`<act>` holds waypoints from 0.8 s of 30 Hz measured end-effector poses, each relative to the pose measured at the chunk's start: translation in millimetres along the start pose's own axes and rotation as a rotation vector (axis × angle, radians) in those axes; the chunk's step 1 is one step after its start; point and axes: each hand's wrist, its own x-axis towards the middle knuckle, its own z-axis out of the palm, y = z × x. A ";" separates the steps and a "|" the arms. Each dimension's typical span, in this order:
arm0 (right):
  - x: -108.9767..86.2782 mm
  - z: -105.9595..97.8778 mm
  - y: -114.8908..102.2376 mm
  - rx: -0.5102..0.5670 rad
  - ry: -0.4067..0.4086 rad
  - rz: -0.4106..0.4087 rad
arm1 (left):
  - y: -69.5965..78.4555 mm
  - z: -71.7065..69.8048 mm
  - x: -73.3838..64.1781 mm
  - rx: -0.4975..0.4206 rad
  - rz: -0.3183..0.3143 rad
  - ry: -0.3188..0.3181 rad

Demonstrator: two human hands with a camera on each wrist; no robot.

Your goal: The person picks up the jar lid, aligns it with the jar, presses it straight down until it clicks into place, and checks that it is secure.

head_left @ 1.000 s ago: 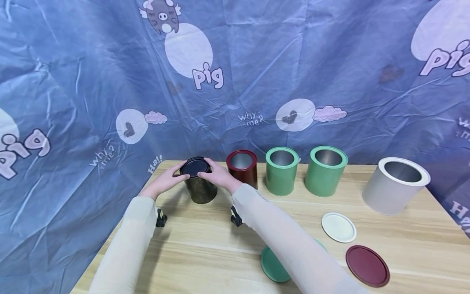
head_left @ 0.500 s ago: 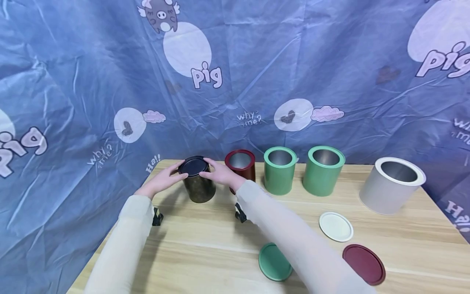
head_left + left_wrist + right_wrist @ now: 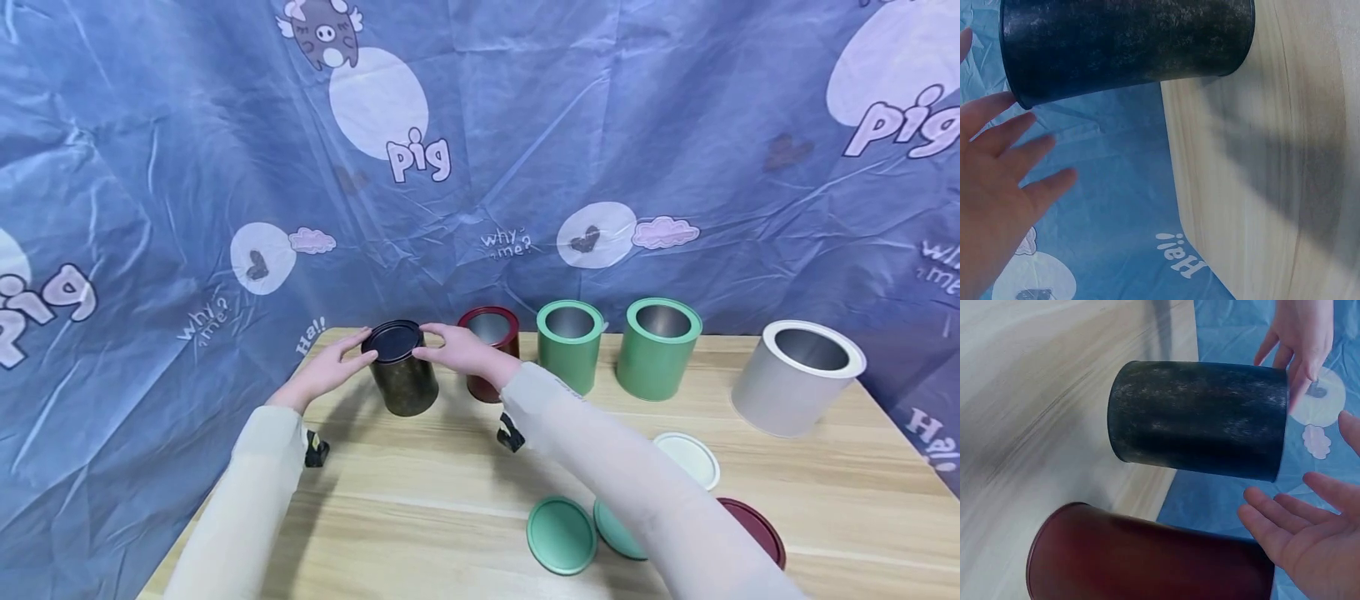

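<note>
Left hand (image 3: 322, 372), right hand (image 3: 467, 350), lidded can (image 3: 405, 385) between

The pale wood-grained counter (image 3: 420, 483) carries a row of upright cans along its back: a black can (image 3: 405, 387) with a covered top, then an open dark red can (image 3: 1147, 556), two open green cans (image 3: 567, 364) and an open white can (image 3: 776, 392). Nearer the front lie two green lids (image 3: 561, 535), a white lid (image 3: 690, 454) and a dark red lid (image 3: 761, 527), the last three partly hidden.

The right white sleeve (image 3: 622, 475) partly hides the dark red round lid (image 3: 759, 531) and one green round lid (image 3: 617, 533). In the left wrist view, the upper edge cuts the black cylindrical can (image 3: 1129, 47).
</note>
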 end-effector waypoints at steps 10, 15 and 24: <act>-25.4 -20.9 8.1 0.005 -0.033 -0.011 | 19.4 4.1 2.0 -0.019 0.075 0.048; -41.2 -33.9 13.1 -0.034 -0.003 -0.024 | 37.3 6.7 3.9 0.016 0.167 0.055; -72.2 -46.8 30.3 -0.008 0.025 -0.059 | 61.3 18.9 8.0 0.071 0.252 0.036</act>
